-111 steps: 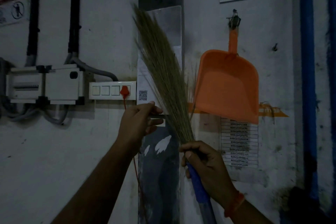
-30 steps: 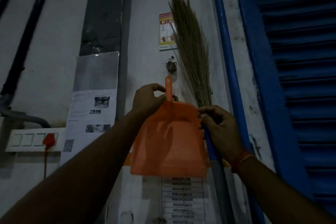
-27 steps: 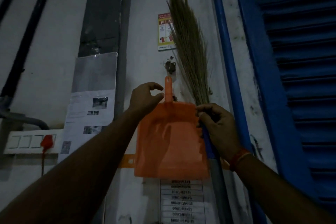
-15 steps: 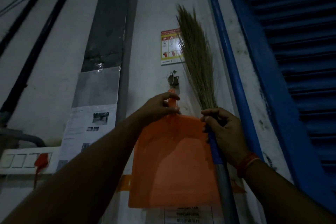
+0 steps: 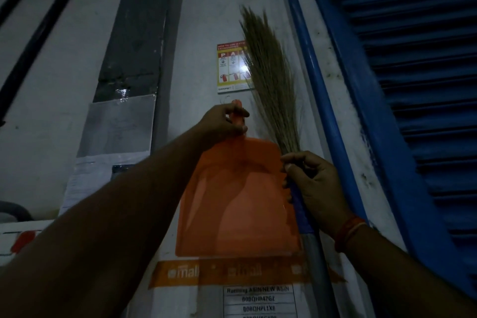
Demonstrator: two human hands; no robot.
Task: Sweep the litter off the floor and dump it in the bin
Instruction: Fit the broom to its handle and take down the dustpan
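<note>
A white wall fills the view, bounded on the right by a blue shutter and its blue frame. An orange dustpan is held flat against the wall, its scoop hanging below the fingers of the left hand, which are curled round the narrow handle at the top. Just right of the scoop, a grass broom is held upright; its bristles fan above the right hand, whose fingers are clenched round the blue grip, with the grey shaft running below them. A fire-extinguisher poster is seen above the left fingers, partly covered by bristles. A printed list is fixed below the scoop.
</note>
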